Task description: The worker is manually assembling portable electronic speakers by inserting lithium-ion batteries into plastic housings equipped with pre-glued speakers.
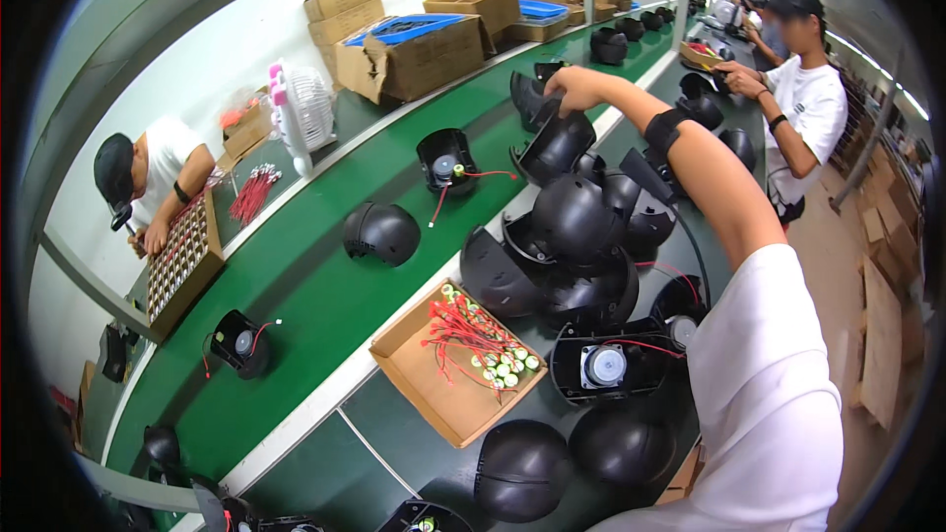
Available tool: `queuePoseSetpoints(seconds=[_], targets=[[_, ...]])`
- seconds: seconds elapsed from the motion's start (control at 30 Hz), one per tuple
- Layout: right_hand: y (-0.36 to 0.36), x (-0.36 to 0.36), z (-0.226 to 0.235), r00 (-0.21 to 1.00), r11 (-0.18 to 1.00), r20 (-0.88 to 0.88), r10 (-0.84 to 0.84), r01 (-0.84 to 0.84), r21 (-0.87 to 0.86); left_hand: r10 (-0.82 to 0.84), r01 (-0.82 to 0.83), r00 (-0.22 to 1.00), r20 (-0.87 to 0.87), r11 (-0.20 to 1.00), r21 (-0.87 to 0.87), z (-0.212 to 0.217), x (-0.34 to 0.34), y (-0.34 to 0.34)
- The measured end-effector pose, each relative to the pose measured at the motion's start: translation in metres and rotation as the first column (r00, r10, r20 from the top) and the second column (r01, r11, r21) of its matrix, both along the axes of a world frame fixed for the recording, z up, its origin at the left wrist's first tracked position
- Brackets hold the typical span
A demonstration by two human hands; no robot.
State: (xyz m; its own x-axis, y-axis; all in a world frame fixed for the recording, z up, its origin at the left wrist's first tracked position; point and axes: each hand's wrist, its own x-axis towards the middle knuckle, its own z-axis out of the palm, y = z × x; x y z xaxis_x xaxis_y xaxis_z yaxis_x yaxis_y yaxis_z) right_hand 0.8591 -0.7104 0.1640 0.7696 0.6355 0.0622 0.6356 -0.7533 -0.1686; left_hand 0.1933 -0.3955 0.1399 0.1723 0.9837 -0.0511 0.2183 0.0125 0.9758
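— Where is your right hand?

— My right hand (576, 89) is stretched out over the green conveyor belt (315, 276), fingers curled down onto the top edge of a black curved plastic shell half (557, 143) at the belt's near edge. Whether they pinch it, I cannot tell.

— And the left?

— It is out of sight.

— What lies around?

— Below the shell, a heap of black rounded plastic shells (581, 236); one open black housing with a round speaker (606, 365) lies near me. Beside it sits a shallow cardboard tray (443, 394) holding red wires with small round green-and-white parts (483, 340).
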Motion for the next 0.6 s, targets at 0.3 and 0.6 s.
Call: queuePoseSetpoints(seconds=[0.3,0.6], targets=[[-0.125,-0.081,0.07,0.995,0.972,0.078,-0.062,0.042,0.233,-0.321,0.327,0.942,0.098,0.944,-0.047,0.01,0.073,0.018],[-0.203,-0.195,0.01,0.969,0.988,0.24,0.053,-0.016,-0.154,-0.539,0.555,0.831,0.138,0.821,-0.132,0.009,0.12,0.005]])
